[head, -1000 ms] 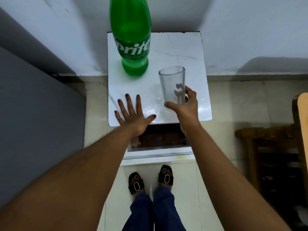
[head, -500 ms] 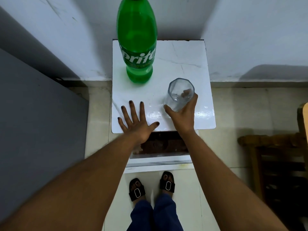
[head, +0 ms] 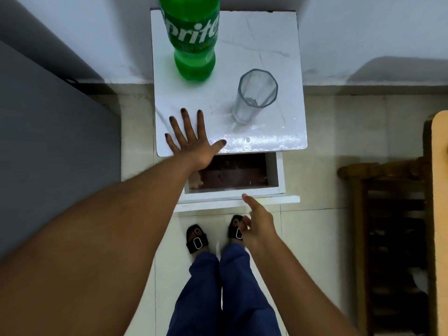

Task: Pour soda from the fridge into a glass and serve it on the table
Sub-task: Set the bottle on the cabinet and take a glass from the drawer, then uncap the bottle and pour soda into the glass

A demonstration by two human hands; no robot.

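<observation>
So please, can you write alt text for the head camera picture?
An empty clear faceted glass stands free on a small white marble-look table, right of a green plastic Sprite bottle. The left hand lies flat on the table; the right hand hangs open below.

Glossy white tabletop (head: 266, 44), clear glass tumbler (head: 254, 95), green plastic bottle (head: 194, 57)

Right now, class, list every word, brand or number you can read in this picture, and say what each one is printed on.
"prite": white letters on the label of the green bottle; the first letter is cut off at the label's left edge.
Nothing else bears readable text: the glass, table and sandals show none.
</observation>
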